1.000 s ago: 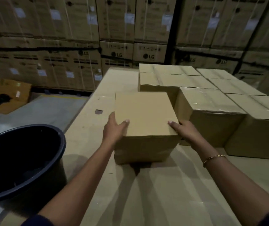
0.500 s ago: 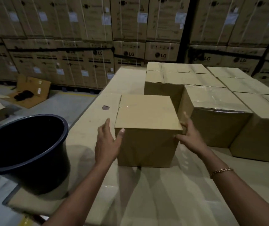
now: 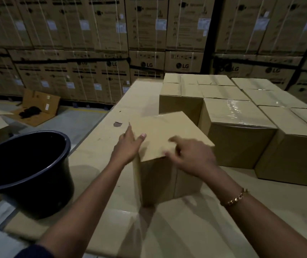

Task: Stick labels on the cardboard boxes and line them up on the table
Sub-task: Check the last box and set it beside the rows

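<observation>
A plain cardboard box (image 3: pixel 167 131) stands on the cardboard-covered table (image 3: pixel 100 149), turned so that one corner faces me. My left hand (image 3: pixel 128 146) grips its left edge, thumb on the top face. My right hand (image 3: pixel 191 157), blurred by motion, lies over the near top corner with fingers on the top. No label shows on the box faces I can see. Several taped boxes (image 3: pixel 238 116) sit packed in rows just right of and behind it.
A dark round bucket (image 3: pixel 24 164) stands at the table's left front corner, close to my left arm. Tall stacks of LG cartons (image 3: pixel 147 60) wall off the back. Flattened cardboard (image 3: pixel 41 103) lies on the floor to the left.
The box has been set down and rotated, so a corner now points at me. My right hand moved from the box's right side onto its near top corner.
</observation>
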A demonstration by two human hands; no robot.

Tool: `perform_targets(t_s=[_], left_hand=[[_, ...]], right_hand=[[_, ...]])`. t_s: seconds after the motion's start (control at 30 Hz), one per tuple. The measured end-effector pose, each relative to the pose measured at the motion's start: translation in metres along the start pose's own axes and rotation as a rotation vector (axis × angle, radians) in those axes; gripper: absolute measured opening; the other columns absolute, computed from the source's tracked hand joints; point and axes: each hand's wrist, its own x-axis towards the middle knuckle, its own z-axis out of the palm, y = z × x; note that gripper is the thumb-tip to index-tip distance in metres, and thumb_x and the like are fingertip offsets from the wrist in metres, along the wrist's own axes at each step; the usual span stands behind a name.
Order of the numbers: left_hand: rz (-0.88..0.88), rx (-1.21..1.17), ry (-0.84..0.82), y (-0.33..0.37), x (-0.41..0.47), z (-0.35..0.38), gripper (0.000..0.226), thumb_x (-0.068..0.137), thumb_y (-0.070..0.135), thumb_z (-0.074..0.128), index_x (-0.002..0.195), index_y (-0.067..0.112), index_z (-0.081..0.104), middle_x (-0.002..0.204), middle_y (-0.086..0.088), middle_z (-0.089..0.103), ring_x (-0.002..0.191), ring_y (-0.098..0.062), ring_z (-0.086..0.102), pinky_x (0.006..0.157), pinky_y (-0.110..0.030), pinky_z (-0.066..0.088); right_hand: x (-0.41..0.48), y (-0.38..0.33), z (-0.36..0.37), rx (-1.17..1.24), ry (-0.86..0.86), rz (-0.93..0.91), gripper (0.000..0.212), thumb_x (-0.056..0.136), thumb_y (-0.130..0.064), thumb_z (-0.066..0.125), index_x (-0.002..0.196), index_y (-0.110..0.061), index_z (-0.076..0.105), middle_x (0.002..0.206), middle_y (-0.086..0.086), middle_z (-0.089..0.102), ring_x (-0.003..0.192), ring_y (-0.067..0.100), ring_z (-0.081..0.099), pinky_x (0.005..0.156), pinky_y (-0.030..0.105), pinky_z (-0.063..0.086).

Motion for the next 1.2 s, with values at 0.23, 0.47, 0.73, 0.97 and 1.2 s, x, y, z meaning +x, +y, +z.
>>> perform_targets(t_s=[0.23, 0.47, 0.73, 0.97, 1.2], left_hand=[[0.079, 0.040, -0.110, -0.006, -0.050, 0.036, 0.073, 0.097, 0.067, 0.042, 0.160, 0.041, 0.016, 0.163, -0.004, 0.031, 0.146, -0.033, 0.035, 0.117, -0.049, 0.032], [0.180, -0.154, -0.017, -0.027, -0.007, 0.016, 0.051, 0.096, 0.056, 0.056, 0.142, 0.034, 0.057, 0.147, 0.001, 0.055, 0.134, -0.023, 0.051, 0.111, -0.045, 0.042], [0.124, -0.097, 0.438, -0.025, -0.020, 0.013, 0.052, 0.096, 0.051, 0.055, 0.138, 0.021, 0.056, 0.149, -0.008, 0.038, 0.136, -0.030, 0.036, 0.100, -0.042, 0.039], [0.151, -0.170, 0.001, -0.012, -0.097, 0.045, 0.074, 0.094, 0.053, 0.061, 0.157, 0.032, 0.028, 0.161, 0.010, -0.002, 0.145, -0.019, 0.024, 0.105, -0.031, 0.031], [-0.044, -0.166, 0.137, -0.052, -0.024, -0.019, 0.057, 0.097, 0.055, 0.052, 0.150, 0.032, 0.044, 0.147, -0.007, 0.052, 0.129, -0.032, 0.053, 0.104, -0.044, 0.045]], right_hand=[[0.034, 0.108, 0.018, 0.373, -0.149, 0.458, 0.066, 0.100, -0.061, 0.045, 0.159, -0.039, 0.025, 0.166, 0.005, 0.030, 0.147, 0.033, 0.035, 0.114, 0.049, 0.034], [0.009, 0.090, 0.003, 0.333, -0.269, 0.348, 0.074, 0.098, -0.067, 0.043, 0.162, -0.037, 0.019, 0.166, 0.004, 0.030, 0.147, 0.031, 0.037, 0.111, 0.041, 0.038], [0.002, 0.090, -0.006, 0.029, 0.143, 0.248, 0.047, 0.095, -0.061, 0.052, 0.133, -0.034, 0.059, 0.117, -0.005, 0.063, 0.106, 0.017, 0.061, 0.073, 0.033, 0.053], [0.027, 0.119, 0.016, 0.314, -0.074, 0.301, 0.062, 0.097, -0.059, 0.053, 0.150, -0.028, 0.046, 0.153, 0.007, 0.040, 0.126, 0.026, 0.053, 0.096, 0.044, 0.051], [0.008, 0.079, 0.026, 0.180, 0.045, 0.301, 0.050, 0.096, -0.065, 0.050, 0.134, -0.031, 0.050, 0.110, -0.003, 0.065, 0.091, 0.018, 0.064, 0.076, 0.042, 0.059]])
